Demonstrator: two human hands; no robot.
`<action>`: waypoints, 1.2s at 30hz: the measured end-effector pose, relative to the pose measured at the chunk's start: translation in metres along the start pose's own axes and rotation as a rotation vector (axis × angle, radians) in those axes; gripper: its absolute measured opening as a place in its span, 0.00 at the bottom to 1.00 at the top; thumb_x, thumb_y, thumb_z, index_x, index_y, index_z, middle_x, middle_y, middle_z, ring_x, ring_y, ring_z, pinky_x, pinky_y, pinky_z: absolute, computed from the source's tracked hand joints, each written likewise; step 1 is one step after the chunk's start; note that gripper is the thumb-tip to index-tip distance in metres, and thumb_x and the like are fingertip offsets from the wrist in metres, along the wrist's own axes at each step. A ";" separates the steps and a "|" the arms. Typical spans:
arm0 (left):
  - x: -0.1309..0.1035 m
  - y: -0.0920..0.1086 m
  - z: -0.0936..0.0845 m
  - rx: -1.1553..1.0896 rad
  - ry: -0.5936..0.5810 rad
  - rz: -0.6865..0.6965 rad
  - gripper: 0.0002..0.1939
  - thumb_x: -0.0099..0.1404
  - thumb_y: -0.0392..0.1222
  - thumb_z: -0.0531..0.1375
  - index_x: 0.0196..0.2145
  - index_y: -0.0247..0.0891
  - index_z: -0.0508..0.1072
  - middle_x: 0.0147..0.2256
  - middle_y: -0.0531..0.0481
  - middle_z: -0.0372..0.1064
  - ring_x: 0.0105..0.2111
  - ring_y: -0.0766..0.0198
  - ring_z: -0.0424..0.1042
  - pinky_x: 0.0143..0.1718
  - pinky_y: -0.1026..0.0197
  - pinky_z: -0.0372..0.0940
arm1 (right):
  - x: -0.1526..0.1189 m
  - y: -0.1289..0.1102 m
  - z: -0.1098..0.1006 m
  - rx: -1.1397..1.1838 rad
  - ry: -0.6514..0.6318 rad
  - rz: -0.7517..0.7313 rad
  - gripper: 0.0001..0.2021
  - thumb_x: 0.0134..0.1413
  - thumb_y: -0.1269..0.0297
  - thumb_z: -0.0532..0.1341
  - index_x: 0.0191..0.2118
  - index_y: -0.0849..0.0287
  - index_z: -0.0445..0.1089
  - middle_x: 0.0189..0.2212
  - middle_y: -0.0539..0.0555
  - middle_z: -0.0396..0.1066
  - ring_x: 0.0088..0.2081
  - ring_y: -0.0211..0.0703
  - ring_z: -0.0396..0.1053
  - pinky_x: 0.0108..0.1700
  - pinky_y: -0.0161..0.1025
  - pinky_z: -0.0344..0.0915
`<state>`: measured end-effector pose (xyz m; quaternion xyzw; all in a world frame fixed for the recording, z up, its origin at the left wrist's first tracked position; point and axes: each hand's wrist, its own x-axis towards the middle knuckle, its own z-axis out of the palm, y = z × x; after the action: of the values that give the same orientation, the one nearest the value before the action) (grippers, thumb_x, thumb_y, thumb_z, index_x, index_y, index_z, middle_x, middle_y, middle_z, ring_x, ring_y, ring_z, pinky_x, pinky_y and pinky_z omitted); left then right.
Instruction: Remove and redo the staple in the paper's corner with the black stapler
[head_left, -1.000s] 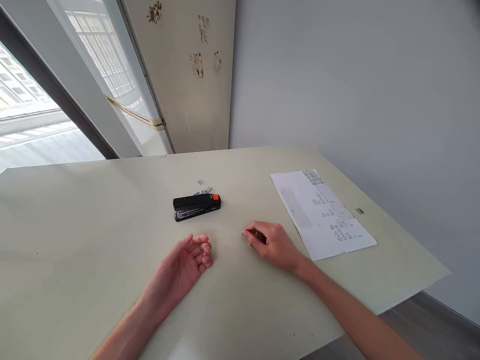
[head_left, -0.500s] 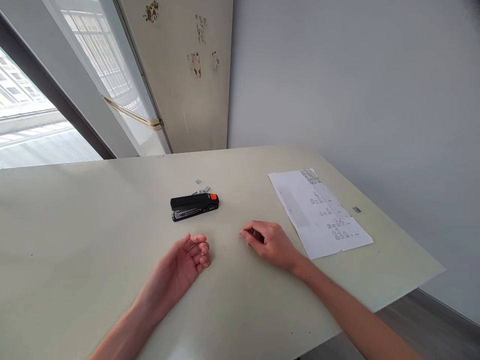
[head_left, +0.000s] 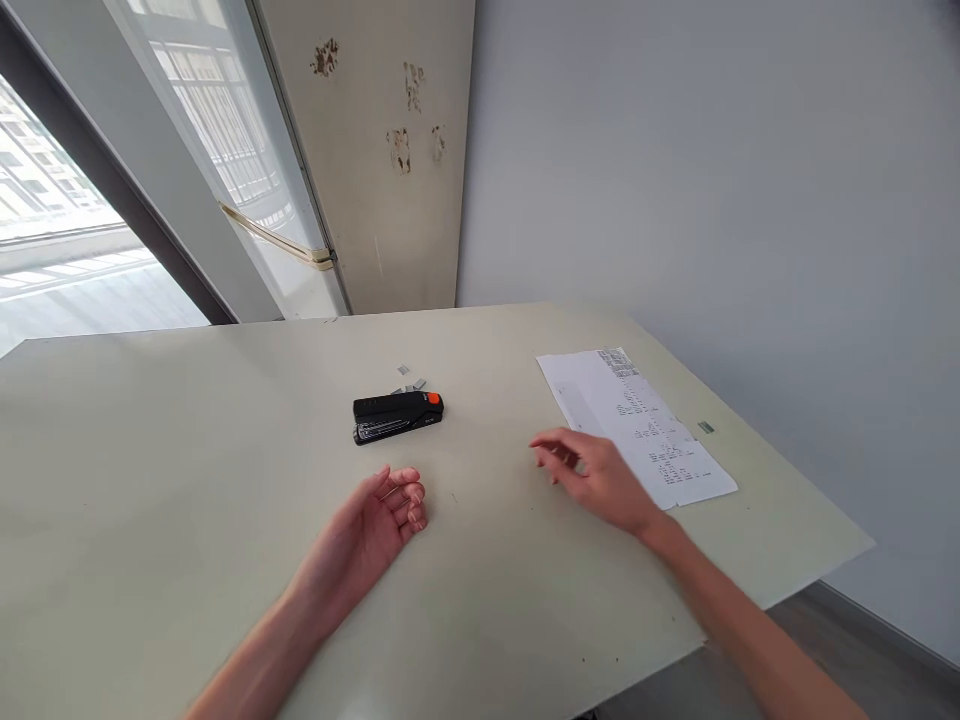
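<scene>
Palm up on the pale table, my left hand (head_left: 379, 520) lies open with loosely curled fingers and nothing in it. Just beyond it sits a black stapler (head_left: 397, 416) with an orange button at its right end. Behind the stapler are several small grey staple strips (head_left: 410, 387). My right hand (head_left: 589, 472) is over the table at the near left edge of a printed sheet of paper (head_left: 645, 430) and covers part of that edge. Its fingers are bent and apart, and I see nothing held in them.
The pale table (head_left: 187, 480) ends in a slanting edge on the right, beside a grey wall (head_left: 675, 150). Near that edge lies a small grey-green piece (head_left: 706, 427). At the back stands a fridge (head_left: 375, 200) with a gold handle (head_left: 277, 238).
My right hand has moved right to the paper, and its fingers have spread from a near pinch. My left hand stays in place. The view has shifted slightly.
</scene>
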<state>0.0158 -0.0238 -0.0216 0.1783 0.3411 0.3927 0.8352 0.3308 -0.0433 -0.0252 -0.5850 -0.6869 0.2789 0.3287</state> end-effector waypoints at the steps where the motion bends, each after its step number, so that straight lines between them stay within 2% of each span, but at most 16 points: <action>1: 0.000 -0.001 -0.001 -0.003 -0.005 -0.002 0.09 0.69 0.42 0.67 0.40 0.31 0.81 0.34 0.45 0.71 0.33 0.62 0.70 0.38 0.60 0.71 | -0.005 0.007 -0.012 -0.068 0.076 0.027 0.13 0.71 0.51 0.57 0.47 0.50 0.75 0.38 0.53 0.79 0.36 0.44 0.77 0.35 0.39 0.72; 3: 0.000 -0.001 -0.002 -0.005 -0.013 -0.004 0.10 0.69 0.43 0.67 0.40 0.31 0.81 0.34 0.45 0.71 0.33 0.62 0.70 0.39 0.60 0.71 | -0.016 0.025 -0.035 -0.234 0.221 0.091 0.15 0.70 0.49 0.56 0.49 0.50 0.75 0.45 0.55 0.80 0.41 0.48 0.77 0.35 0.41 0.73; 5: -0.001 -0.002 -0.002 0.000 -0.020 -0.002 0.11 0.70 0.44 0.66 0.40 0.31 0.81 0.34 0.45 0.71 0.33 0.62 0.70 0.40 0.60 0.70 | -0.028 0.045 -0.055 -0.389 0.283 0.142 0.18 0.70 0.47 0.55 0.53 0.49 0.74 0.55 0.58 0.76 0.50 0.54 0.76 0.37 0.44 0.75; 7: -0.002 -0.002 -0.002 0.007 -0.027 0.000 0.11 0.70 0.44 0.66 0.40 0.31 0.81 0.34 0.46 0.70 0.33 0.63 0.69 0.40 0.60 0.70 | -0.041 0.063 -0.070 -0.498 0.245 0.189 0.23 0.71 0.46 0.52 0.62 0.48 0.69 0.65 0.56 0.69 0.62 0.59 0.69 0.47 0.50 0.76; 10: -0.004 -0.002 -0.001 0.022 -0.035 -0.001 0.11 0.71 0.45 0.66 0.40 0.32 0.81 0.34 0.46 0.70 0.33 0.63 0.69 0.41 0.60 0.70 | -0.059 0.083 -0.080 -0.601 0.162 0.239 0.28 0.72 0.44 0.49 0.69 0.49 0.64 0.72 0.54 0.60 0.70 0.61 0.60 0.65 0.62 0.66; 14: -0.005 -0.003 0.000 0.029 -0.037 0.006 0.12 0.71 0.45 0.66 0.40 0.32 0.80 0.34 0.47 0.70 0.33 0.63 0.69 0.42 0.60 0.69 | -0.073 0.092 -0.074 -0.654 0.064 0.253 0.31 0.73 0.44 0.45 0.69 0.53 0.65 0.73 0.53 0.57 0.73 0.59 0.55 0.71 0.61 0.60; 22: -0.002 -0.004 -0.004 0.041 -0.041 0.016 0.12 0.71 0.46 0.65 0.40 0.32 0.80 0.35 0.47 0.69 0.34 0.63 0.68 0.41 0.60 0.70 | -0.081 0.066 -0.060 -0.775 -0.007 0.266 0.33 0.73 0.40 0.44 0.71 0.52 0.64 0.73 0.50 0.56 0.71 0.60 0.59 0.67 0.59 0.66; 26: -0.001 -0.005 -0.004 0.051 -0.051 0.021 0.12 0.72 0.46 0.64 0.40 0.32 0.80 0.36 0.46 0.68 0.35 0.64 0.68 0.41 0.61 0.70 | -0.090 0.047 -0.049 -0.800 -0.045 0.177 0.32 0.73 0.41 0.46 0.70 0.54 0.66 0.72 0.52 0.58 0.69 0.61 0.63 0.64 0.60 0.69; 30: -0.002 -0.007 -0.004 0.116 -0.074 0.049 0.13 0.73 0.48 0.62 0.41 0.34 0.78 0.36 0.47 0.67 0.35 0.64 0.68 0.42 0.61 0.70 | -0.103 0.024 -0.023 -0.783 -0.033 0.044 0.30 0.73 0.42 0.49 0.68 0.52 0.69 0.69 0.55 0.64 0.67 0.62 0.66 0.62 0.62 0.71; 33: -0.007 -0.011 -0.001 0.287 -0.092 0.141 0.14 0.75 0.51 0.59 0.41 0.37 0.76 0.36 0.48 0.67 0.34 0.63 0.67 0.42 0.59 0.69 | -0.114 0.002 0.001 -0.730 -0.033 -0.030 0.27 0.72 0.44 0.52 0.67 0.48 0.70 0.67 0.55 0.67 0.65 0.62 0.68 0.59 0.62 0.73; 36: -0.013 -0.017 0.002 0.719 -0.081 0.355 0.16 0.78 0.54 0.54 0.43 0.40 0.75 0.38 0.47 0.70 0.38 0.60 0.69 0.46 0.57 0.68 | -0.124 -0.020 0.017 -0.636 -0.067 -0.085 0.24 0.72 0.46 0.54 0.66 0.45 0.70 0.65 0.53 0.70 0.63 0.60 0.70 0.57 0.60 0.75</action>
<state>0.0202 -0.0447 -0.0247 0.5308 0.3874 0.3789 0.6516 0.3171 -0.1684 -0.0362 -0.6198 -0.7739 0.0556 0.1179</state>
